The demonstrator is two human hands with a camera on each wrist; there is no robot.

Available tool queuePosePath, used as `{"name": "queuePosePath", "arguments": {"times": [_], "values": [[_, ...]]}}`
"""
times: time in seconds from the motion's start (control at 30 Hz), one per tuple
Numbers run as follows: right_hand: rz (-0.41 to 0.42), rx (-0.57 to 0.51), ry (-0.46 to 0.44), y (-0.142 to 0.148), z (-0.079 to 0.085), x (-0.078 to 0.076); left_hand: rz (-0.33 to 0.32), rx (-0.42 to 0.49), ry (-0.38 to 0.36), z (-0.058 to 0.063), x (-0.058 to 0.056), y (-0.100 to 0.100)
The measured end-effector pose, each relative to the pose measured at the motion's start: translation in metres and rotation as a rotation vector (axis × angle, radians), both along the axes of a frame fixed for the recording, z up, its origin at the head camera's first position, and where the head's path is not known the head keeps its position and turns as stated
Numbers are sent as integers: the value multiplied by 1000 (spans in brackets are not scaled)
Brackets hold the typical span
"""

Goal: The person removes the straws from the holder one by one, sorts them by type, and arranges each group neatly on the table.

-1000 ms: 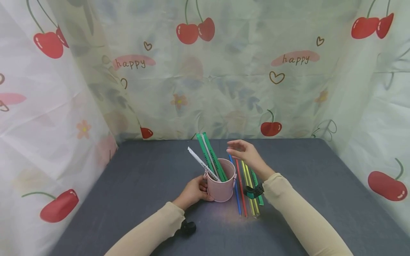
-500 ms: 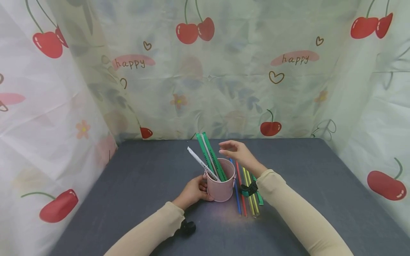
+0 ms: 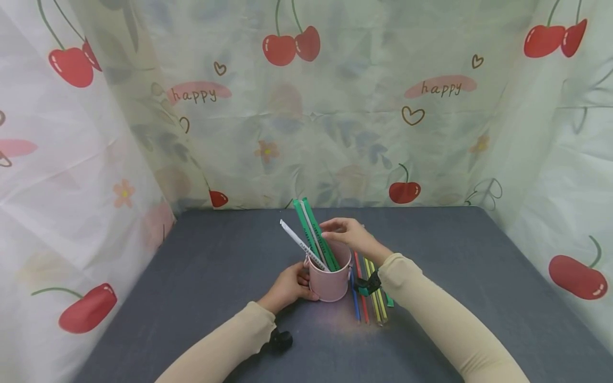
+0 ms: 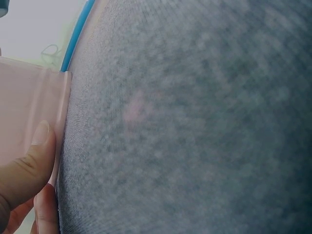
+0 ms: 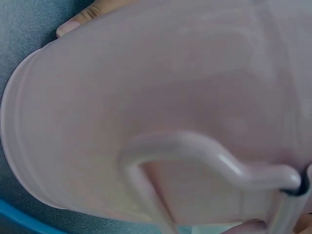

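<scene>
A small pink bucket [image 3: 328,287] stands upright on the table. My left hand [image 3: 287,287] holds it low on its left side, and the thumb [image 4: 34,163] lies along its wall in the left wrist view. Long green strips [image 3: 322,242] with dark printing and a white printed stick [image 3: 301,242] lean to the left inside it. My right hand [image 3: 354,235] is over the bucket's rim, thumb and fingers apart, with the fingertips at the green strips. Whether they touch is unclear. The right wrist view shows the bucket's wall and its handle [image 5: 180,146] up close.
To the right of the bucket lie thin sticks: a blue one [image 3: 356,303], a red one [image 3: 365,308] and yellow ones [image 3: 379,306]. A green strip [image 3: 390,301] is beside them, partly hidden by the right arm. Patterned curtains [image 3: 316,133] surround the dark table [image 3: 215,255].
My right hand has moved left and a little down, from above the coloured sticks to the green strips in the bucket. The left hand and bucket stay in place.
</scene>
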State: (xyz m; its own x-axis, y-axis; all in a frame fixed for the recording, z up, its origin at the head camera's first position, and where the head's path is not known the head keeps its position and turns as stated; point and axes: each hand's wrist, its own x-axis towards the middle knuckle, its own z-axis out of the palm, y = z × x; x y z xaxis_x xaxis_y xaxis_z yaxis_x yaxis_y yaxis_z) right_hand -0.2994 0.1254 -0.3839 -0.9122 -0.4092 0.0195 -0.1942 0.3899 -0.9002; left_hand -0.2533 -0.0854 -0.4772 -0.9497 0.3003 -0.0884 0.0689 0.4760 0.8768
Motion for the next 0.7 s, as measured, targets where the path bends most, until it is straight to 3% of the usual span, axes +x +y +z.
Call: {"name": "queuePosePath", "arguments": {"times": [0.23, 0.7], "values": [[48, 51, 17, -2, -2, -2, -3, -4, 4, 0, 1, 0], [46, 57, 2, -6, -1, -4, -12, 0, 11, 1, 2, 0]]}}
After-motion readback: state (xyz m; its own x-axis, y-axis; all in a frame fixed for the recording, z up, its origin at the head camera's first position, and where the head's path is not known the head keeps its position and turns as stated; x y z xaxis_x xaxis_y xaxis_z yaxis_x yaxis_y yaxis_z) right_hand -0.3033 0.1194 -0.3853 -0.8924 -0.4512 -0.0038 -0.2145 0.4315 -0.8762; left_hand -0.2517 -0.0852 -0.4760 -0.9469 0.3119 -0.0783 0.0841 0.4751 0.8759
